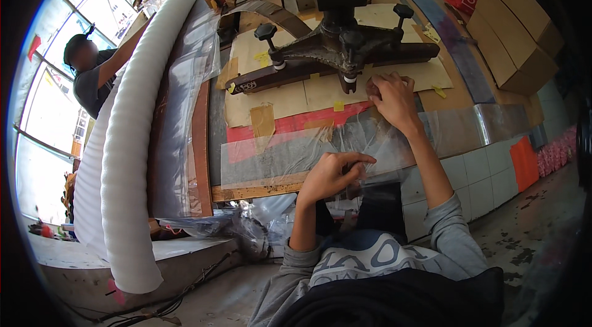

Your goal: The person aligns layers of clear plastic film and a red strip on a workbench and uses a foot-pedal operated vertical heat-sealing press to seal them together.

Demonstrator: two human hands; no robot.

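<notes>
A clear plastic sheet (277, 152) lies across the near edge of the work table, over red and grey layers, and droops over the front. My left hand (333, 174) is at that edge, with index finger and thumb closed on the film. Further in, my right hand (394, 100) has its fingers bent down by the table's tan board (287, 108), right of the press's clamp foot; whatever its fingertips hold is hidden. Above the board stands a dark metal press head (342, 43) with black knobs and a long bar (259, 82).
A long white foam roll (132, 136) stretches along the left, beside stacked clear plastic sheets (179, 123). Another person (92, 74) reaches toward the roll from behind. A cardboard box (512, 31) stands at the right. An orange piece (524, 163) hangs by the tiled side.
</notes>
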